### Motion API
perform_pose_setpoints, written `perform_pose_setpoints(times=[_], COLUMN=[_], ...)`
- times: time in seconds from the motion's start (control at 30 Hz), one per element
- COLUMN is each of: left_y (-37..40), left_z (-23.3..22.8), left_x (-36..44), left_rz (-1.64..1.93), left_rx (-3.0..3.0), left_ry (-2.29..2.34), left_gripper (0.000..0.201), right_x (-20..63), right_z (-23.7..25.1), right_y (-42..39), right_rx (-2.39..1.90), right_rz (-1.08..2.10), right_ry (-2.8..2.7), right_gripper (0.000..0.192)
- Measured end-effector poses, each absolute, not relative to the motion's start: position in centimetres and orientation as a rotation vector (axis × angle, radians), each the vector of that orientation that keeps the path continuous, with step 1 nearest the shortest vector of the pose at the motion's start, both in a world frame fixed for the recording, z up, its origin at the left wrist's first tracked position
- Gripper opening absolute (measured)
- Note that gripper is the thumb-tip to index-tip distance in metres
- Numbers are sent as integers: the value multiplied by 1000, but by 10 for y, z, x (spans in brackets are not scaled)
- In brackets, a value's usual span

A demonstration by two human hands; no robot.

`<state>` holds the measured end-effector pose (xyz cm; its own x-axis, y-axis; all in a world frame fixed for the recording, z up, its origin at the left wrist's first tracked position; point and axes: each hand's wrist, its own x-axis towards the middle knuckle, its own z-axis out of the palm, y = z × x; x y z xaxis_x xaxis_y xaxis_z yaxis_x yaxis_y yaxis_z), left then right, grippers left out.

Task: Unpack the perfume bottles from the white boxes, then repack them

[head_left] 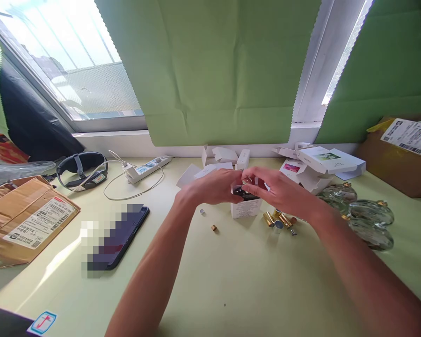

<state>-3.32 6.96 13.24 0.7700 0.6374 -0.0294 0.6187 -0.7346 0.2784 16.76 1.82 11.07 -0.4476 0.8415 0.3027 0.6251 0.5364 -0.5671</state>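
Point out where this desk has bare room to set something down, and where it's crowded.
Free: the near table between the forearms, and the strip between the phone and the left hand. Crowded: around the small white box both hands hold, with gold caps, glass bottles and open boxes right of it.

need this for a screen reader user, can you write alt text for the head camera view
Both hands meet over a small white box on a pale green table: the left hand and right hand hold a small dark object at its open top. Gold caps lie beside the box, a smartphone to the left, and clear glass bottles to the right.
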Motion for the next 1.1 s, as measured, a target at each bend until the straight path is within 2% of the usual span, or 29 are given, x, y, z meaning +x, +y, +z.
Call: perform_pose_setpoints(times=[0.13, 0.33, 0.53, 0.83, 1.03, 1.1], left_y=[71, 70, 70, 67, 72, 74], left_z=[132, 135, 135, 136, 136, 134], left_x=[-36, -35, -34, -33, -40, -39], left_rz=[68, 29, 7, -34, -37, -25], left_rx=[2632, 2661, 2648, 2608, 2558, 2562], left_ry=[1015, 978, 1025, 1079, 1087, 1087], left_gripper=[19, 8, 12, 19, 27, 28], right_x=[164, 149, 133, 140, 168, 183], right_z=[109, 109, 106, 92, 103, 106], right_y=[19, 10, 4, 19, 25, 29], right_rx=[-1252, -1479, -1699, -1907, -1718, -1627], right_rz=[390, 165, 68, 187, 607, 645], right_ry=[-2292, -2235, -2109, -2078, -1963, -1875], right_gripper=[20, 18, 20, 26, 29, 28])
